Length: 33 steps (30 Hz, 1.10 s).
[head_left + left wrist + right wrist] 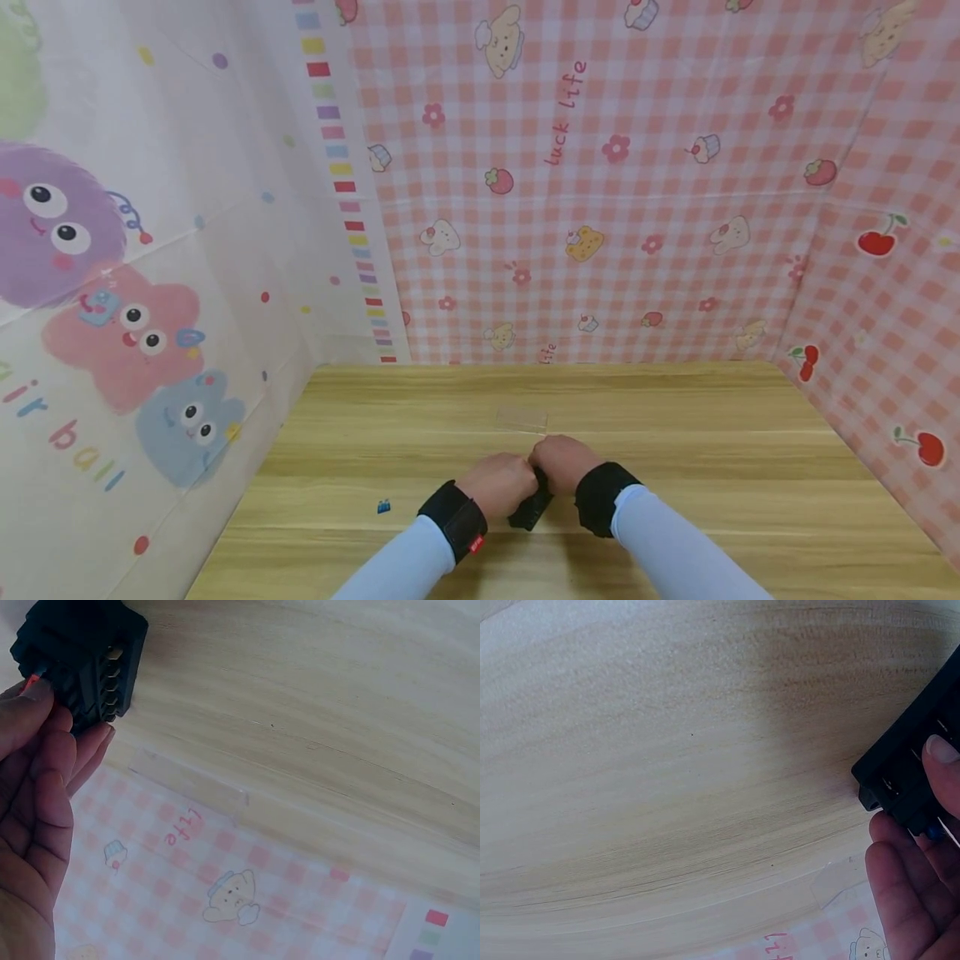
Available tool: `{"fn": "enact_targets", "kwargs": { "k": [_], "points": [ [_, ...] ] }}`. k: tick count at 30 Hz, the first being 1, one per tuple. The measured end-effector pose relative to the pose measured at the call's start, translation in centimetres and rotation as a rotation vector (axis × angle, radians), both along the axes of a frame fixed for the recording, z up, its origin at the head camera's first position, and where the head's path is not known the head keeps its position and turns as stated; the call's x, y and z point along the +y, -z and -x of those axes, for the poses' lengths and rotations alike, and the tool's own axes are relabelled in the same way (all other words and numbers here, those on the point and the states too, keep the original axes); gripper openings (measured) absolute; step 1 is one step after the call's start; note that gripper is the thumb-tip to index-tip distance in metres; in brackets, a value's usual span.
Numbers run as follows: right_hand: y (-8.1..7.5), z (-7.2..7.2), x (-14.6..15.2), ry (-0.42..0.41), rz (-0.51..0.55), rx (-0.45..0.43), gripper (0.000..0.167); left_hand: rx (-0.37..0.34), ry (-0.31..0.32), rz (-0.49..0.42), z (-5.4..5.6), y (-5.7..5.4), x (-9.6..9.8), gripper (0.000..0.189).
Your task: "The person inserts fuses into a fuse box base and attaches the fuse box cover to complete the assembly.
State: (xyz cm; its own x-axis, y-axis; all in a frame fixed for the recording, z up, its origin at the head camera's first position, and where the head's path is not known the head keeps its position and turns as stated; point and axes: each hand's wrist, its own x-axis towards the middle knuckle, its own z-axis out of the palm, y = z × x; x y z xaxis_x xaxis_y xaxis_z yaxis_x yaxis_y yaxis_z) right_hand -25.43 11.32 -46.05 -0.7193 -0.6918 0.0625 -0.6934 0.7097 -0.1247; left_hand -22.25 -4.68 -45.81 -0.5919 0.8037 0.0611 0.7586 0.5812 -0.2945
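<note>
Both hands meet over a black fuse block (530, 510) held tilted above the wooden table. A row of metal terminals (112, 679) runs along one side of it. At the block's end, my left hand (501, 487) pinches a small red fuse (34, 680) by its thumb tip, other fingers curled beneath. My right hand (566, 463) grips the block from the other side, thumb (943, 769) on its terminal side and fingers below. A bit of blue (934, 831) shows between those fingers and the block. How deep the red fuse sits is hidden.
A clear plastic cover (521, 417) lies on the table just beyond the hands. Small blue fuses (384, 506) lie to the left of the left wrist. Patterned cloth walls (592, 275) enclose the table (675, 417) at the back and sides.
</note>
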Motion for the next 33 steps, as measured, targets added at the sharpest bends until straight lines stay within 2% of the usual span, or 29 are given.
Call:
{"fn": "enact_targets", "kwargs": {
  "k": [9, 13, 19, 23, 31, 33],
  "points": [
    [-0.52, -0.16, -0.01, 0.0, -0.007, -0.014, 0.019, 0.107, 0.094, 0.008, 0.18, 0.92, -0.21, 0.018],
    [-0.6, -0.27, -0.14, 0.012, -0.022, -0.015, 0.019, 0.088, 0.098, 0.033, -0.04, 0.62, -0.29, 0.016],
    [-0.51, -0.26, -0.33, 0.017, -0.028, -0.022, 0.02, -0.005, 0.052, 0.064, -0.18, 0.15, -0.06, 0.015],
    [-0.34, -0.12, -0.32, 0.011, -0.023, -0.032, 0.02, -0.023, 0.03, 0.059, -0.19, 0.08, 0.03, 0.015],
    [-0.29, 0.12, -0.17, -0.011, -0.02, -0.017, 0.023, 0.081, 0.071, 0.058, -0.4, 0.42, -0.05, 0.016],
    [-0.24, 0.14, -0.15, -0.014, -0.023, -0.011, 0.023, 0.09, 0.076, 0.063, -0.46, 0.54, -0.12, 0.016]
  ]
}}
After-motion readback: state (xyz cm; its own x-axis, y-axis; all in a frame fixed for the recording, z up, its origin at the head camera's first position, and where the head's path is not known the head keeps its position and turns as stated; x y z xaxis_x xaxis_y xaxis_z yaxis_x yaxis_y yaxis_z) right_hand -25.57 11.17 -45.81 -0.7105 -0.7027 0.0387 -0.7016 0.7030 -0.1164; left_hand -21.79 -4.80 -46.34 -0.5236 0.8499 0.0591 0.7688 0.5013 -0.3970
